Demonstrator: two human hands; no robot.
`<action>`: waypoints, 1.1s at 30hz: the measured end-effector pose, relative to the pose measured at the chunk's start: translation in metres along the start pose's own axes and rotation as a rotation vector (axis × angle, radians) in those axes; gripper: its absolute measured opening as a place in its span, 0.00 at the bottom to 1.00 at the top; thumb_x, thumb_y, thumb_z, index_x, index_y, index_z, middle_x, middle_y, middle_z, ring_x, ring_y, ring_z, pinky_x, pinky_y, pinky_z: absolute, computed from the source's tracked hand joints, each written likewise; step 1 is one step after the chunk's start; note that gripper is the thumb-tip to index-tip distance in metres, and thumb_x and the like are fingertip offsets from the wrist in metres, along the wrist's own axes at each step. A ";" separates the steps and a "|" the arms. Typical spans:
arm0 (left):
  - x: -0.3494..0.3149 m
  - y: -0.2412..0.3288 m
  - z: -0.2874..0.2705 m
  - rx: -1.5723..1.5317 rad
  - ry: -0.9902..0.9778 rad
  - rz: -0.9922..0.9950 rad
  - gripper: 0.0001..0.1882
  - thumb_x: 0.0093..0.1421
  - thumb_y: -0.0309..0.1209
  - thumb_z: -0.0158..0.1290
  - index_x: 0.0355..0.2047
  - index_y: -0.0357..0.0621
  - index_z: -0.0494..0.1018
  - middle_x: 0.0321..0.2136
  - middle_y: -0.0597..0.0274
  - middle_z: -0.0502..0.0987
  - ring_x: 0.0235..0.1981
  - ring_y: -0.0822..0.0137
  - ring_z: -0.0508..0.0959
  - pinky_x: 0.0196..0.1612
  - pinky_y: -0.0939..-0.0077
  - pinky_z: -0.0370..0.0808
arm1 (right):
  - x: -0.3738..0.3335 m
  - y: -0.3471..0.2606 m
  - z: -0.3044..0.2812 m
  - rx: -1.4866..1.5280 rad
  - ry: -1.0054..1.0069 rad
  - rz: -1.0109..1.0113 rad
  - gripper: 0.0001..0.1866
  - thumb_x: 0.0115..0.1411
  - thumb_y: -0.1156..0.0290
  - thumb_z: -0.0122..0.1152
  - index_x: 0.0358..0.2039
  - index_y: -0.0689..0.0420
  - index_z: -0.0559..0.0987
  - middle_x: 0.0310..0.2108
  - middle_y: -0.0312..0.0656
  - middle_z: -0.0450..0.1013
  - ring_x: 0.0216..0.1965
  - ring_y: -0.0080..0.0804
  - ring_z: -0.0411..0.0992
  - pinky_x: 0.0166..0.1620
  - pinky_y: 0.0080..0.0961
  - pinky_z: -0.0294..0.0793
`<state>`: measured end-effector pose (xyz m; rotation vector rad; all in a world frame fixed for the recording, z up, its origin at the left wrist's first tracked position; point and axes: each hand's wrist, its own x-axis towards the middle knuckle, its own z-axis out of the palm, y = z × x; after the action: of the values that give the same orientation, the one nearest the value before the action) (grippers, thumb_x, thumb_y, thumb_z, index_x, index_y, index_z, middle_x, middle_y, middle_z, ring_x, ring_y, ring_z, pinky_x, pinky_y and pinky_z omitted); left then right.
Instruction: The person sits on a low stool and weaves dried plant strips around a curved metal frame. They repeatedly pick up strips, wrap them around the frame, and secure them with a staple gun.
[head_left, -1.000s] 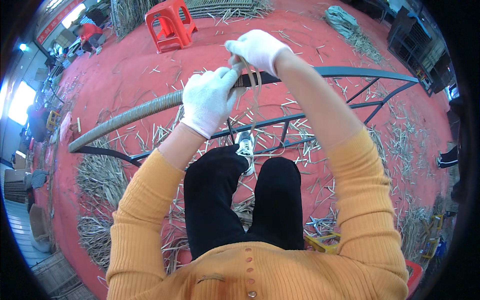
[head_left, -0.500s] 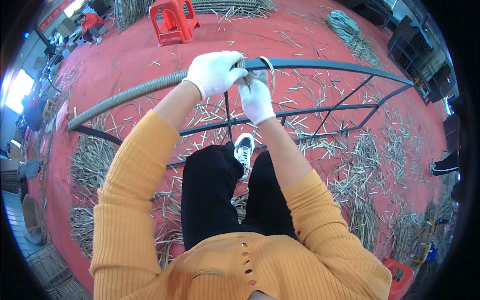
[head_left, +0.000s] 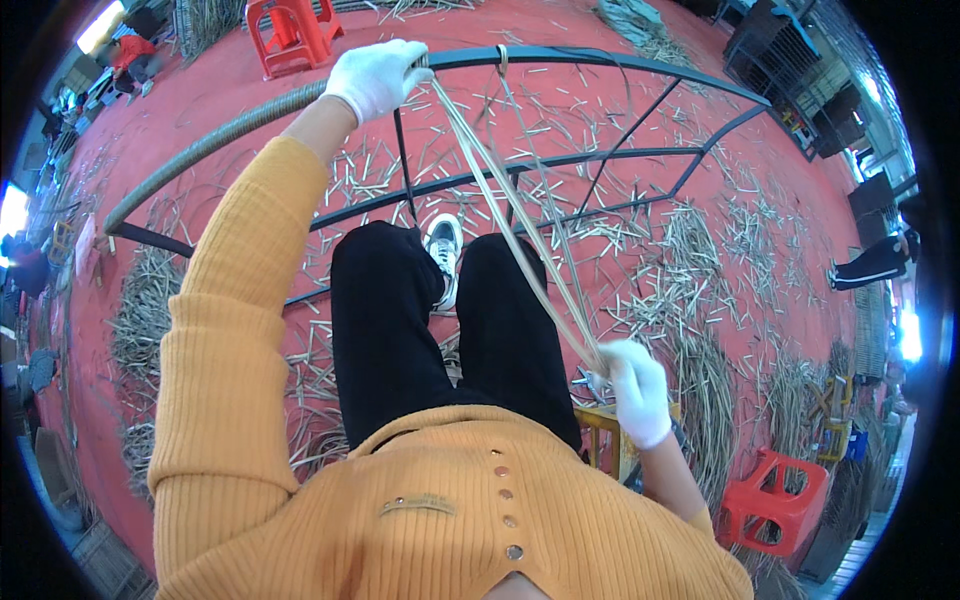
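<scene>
In front of me stands a dark metal frame [head_left: 620, 63] with a curved top rail. The left stretch of that rail is wound with tan woven strands [head_left: 215, 140]. My left hand [head_left: 375, 82], in a white knit glove, closes round the rail where the winding ends. From there, long pale strips [head_left: 490, 190] run slanting down to my right hand [head_left: 637, 393], also gloved, by my right hip. Its fingers are closed on the strips, which look taut. Another strip loop [head_left: 503, 62] hangs over the bare rail to the right of my left hand.
A red plastic stool [head_left: 290, 35] stands beyond the frame, another stool [head_left: 775, 500] at lower right. Strip offcuts [head_left: 630, 335] and bundles [head_left: 150, 320] litter the red floor. A person [head_left: 132, 60] crouches far left; a dark trouser leg [head_left: 868, 268] shows at right.
My right hand has left the rail and drawn back down to my right side, pulling the strips out long. My left hand stays at the rail. The view has shifted, and the right stool shows more.
</scene>
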<state>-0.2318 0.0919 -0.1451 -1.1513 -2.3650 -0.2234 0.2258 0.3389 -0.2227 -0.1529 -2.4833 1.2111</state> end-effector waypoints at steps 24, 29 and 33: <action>0.073 -0.108 0.055 -0.013 -0.300 -0.306 0.28 0.71 0.58 0.43 0.65 0.63 0.68 0.59 0.59 0.76 0.58 0.52 0.77 0.59 0.58 0.74 | -0.098 0.009 -0.022 1.147 -0.480 1.053 0.17 0.59 0.60 0.72 0.26 0.59 0.76 0.20 0.44 0.75 0.27 0.37 0.77 0.35 0.33 0.74; 0.088 -0.135 0.086 -0.029 -0.287 -0.313 0.27 0.71 0.59 0.41 0.64 0.65 0.69 0.59 0.63 0.77 0.59 0.55 0.77 0.58 0.56 0.74 | -0.159 0.062 -0.055 0.182 -0.268 1.246 0.11 0.61 0.67 0.67 0.27 0.60 0.80 0.21 0.39 0.78 0.18 0.24 0.72 0.24 0.21 0.68; 0.093 -0.144 0.095 -0.060 -0.284 -0.252 0.26 0.71 0.58 0.41 0.64 0.64 0.69 0.60 0.63 0.76 0.59 0.55 0.76 0.59 0.56 0.73 | -0.166 0.125 -0.081 0.392 0.435 1.122 0.10 0.65 0.65 0.65 0.33 0.58 0.79 0.21 0.37 0.74 0.17 0.25 0.70 0.25 0.20 0.69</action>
<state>-0.4260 0.0995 -0.1709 -0.9620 -2.7736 -0.2299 0.4019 0.4338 -0.3216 -1.6404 -1.6594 1.7441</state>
